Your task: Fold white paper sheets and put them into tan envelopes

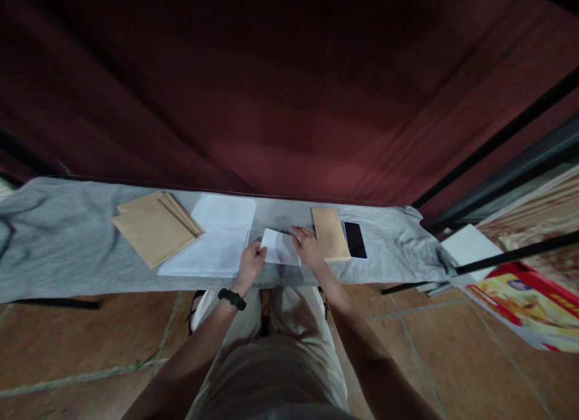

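A folded sheet of white paper (281,248) lies on the grey cloth in front of me. My left hand (252,263) pinches its left edge, thumb on top. Across the paper's upper right corner rests my right hand (308,245), its fingers stretched out and lying on the sheet. To the left is a stack of larger white paper (221,233), partly under several brown envelopes (154,230). Just right of my right hand lies another brown envelope (332,233).
A dark-screened phone (355,239) sits against the right-hand envelope. The narrow bench (398,251) is draped in grey cloth, with a dark red curtain (271,136) behind it. At the right stand black metal bars and a red and yellow box (529,299) on the tiled floor.
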A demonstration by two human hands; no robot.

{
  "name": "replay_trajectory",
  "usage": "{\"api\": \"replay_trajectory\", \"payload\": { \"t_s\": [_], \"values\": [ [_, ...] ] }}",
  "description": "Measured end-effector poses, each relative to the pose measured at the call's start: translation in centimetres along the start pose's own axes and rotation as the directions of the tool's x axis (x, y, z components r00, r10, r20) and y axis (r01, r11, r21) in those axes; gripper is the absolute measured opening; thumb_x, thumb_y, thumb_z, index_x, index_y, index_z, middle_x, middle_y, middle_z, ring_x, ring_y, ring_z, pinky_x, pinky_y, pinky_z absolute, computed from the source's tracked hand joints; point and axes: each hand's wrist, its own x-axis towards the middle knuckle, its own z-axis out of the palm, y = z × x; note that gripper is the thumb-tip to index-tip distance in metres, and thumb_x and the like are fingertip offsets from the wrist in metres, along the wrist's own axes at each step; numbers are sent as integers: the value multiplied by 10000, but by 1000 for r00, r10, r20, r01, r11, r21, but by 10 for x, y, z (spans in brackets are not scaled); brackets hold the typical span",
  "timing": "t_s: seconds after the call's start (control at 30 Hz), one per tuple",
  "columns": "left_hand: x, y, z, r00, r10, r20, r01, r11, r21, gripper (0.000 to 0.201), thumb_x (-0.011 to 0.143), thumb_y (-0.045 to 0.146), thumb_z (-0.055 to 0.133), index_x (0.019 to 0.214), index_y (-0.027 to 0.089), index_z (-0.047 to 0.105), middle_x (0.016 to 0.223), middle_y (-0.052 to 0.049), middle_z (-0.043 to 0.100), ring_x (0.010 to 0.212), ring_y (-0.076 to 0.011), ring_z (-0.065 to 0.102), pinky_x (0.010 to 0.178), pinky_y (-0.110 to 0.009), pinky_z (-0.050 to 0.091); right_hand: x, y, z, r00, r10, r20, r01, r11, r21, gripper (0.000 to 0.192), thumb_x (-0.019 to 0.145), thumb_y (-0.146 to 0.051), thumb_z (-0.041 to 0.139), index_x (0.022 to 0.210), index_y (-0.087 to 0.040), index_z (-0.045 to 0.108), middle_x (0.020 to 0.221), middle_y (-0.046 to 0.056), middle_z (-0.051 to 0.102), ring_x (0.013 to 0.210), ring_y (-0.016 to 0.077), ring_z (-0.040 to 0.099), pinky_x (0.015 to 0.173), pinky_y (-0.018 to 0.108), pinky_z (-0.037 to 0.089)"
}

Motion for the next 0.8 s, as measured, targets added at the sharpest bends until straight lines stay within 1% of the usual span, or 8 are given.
{"api": "replay_trajectory", "payload": {
  "t_s": [0.07, 0.13, 0.3, 0.37, 0.5, 0.63, 0.7, 0.8],
  "values": [
    [0, 0, 2, 1000, -22, -5, 22, 997, 70, 191, 885, 279, 498, 912, 178, 659, 619, 13, 621, 498, -155, 593, 523, -259, 454, -10, -11, 18, 1000, 7, -22, -6, 999, 32, 437, 1041, -226, 406, 1450, -216, 559, 1381, 56, 654, 1255, 171, 606, 1098, 299, 462],
    [-1, 1, 3, 999, -36, -16, 38, 988, 147, 230, 896, 254, 489, 1025, 163, 657, 730, -38, 691, 557, -186, 650, 578, -290, 493, -22, -21, 36, 999, -46, 11, 46, 999, 27, 431, 1048, -262, 414, 1446, -181, 558, 1443, 74, 608, 1329, 175, 553, 1150, 311, 415],
    [-9, 6, 6, 996, -59, -67, 78, 941, 329, 374, 910, 255, 502, 1252, 144, 604, 980, -163, 750, 876, -307, 735, 796, -399, 541, -48, -33, 63, 998, -35, 49, 40, 995, -92, 470, 1062, -328, 423, 1496, -158, 485, 1565, 120, 469, 1464, 234, 406, 1201, 444, 336],
    [-13, 8, 7, 996, -51, -74, 78, 902, 425, 407, 934, 282, 488, 1307, 142, 574, 980, -172, 753, 886, -314, 739, 800, -403, 544, -52, -33, 65, 998, -37, 54, 43, 992, -119, 483, 1066, -338, 418, 1508, -148, 465, 1579, 125, 446, 1482, 245, 377, 1211, 457, 312],
    [-22, 12, 9, 998, 11, -55, 27, 759, 651, 441, 995, 302, 393, 1379, 119, 508, 912, -165, 753, 833, -298, 748, 742, -366, 545, -56, -29, 61, 998, -28, 50, 35, 990, -136, 504, 1064, -359, 427, 1517, -140, 447, 1584, 138, 435, 1482, 258, 375, 1208, 465, 308],
    [-27, 13, 8, 999, 32, -21, -8, 708, 706, 430, 1014, 301, 358, 1373, 122, 512, 883, -147, 744, 820, -286, 741, 751, -362, 542, -63, -22, 56, 1000, 9, 11, -8, 989, -147, 526, 1050, -368, 467, 1529, -154, 423, 1574, 169, 440, 1468, 282, 397, 1180, 511, 336],
    [-28, 12, 7, 996, 88, -2, -59, 684, 727, 422, 1017, 285, 334, 1341, 116, 544, 955, -165, 737, 890, -294, 731, 816, -392, 540, -67, -18, 53, 1000, 19, -4, -20, 988, -150, 541, 1049, -372, 470, 1537, -149, 405, 1573, 178, 439, 1464, 284, 403, 1174, 518, 340],
    [-28, 11, 10, 965, 259, 52, -209, 628, 750, 457, 1001, 199, 275, 1332, 69, 563, 1226, -251, 666, 1165, -346, 646, 982, -497, 484, -69, -16, 52, 1000, 30, 4, -29, 986, -166, 545, 1053, -363, 451, 1541, -126, 401, 1575, 179, 436, 1461, 287, 406, 1180, 507, 330]
  ]
}}
